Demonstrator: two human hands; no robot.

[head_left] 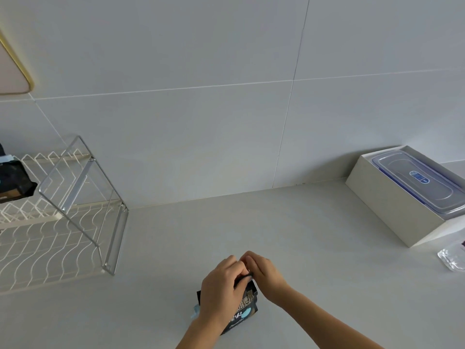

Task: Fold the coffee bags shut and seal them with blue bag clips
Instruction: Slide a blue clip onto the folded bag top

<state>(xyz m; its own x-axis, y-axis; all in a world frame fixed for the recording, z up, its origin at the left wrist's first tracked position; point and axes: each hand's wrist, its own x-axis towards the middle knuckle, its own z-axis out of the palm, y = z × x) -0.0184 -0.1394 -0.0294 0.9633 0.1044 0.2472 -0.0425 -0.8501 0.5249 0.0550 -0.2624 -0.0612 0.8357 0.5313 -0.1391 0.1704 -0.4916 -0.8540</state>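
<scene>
A black coffee bag (245,311) with pale blue print stands on the grey counter near the front edge. My left hand (221,288) and my right hand (264,270) both pinch its top edge, fingers curled over the fold. A light blue bag clip (195,312) peeks out behind my left wrist, beside the bag. Another black coffee bag (13,181) with a pale blue clip at its top lies on the upper shelf of the wire rack at the far left.
A white wire dish rack (63,222) with a clear frame fills the left side. At the right stand a white box (392,210) holding a clear lidded container (420,182) and a clear plastic wrapper (453,255). A tiled wall rises behind.
</scene>
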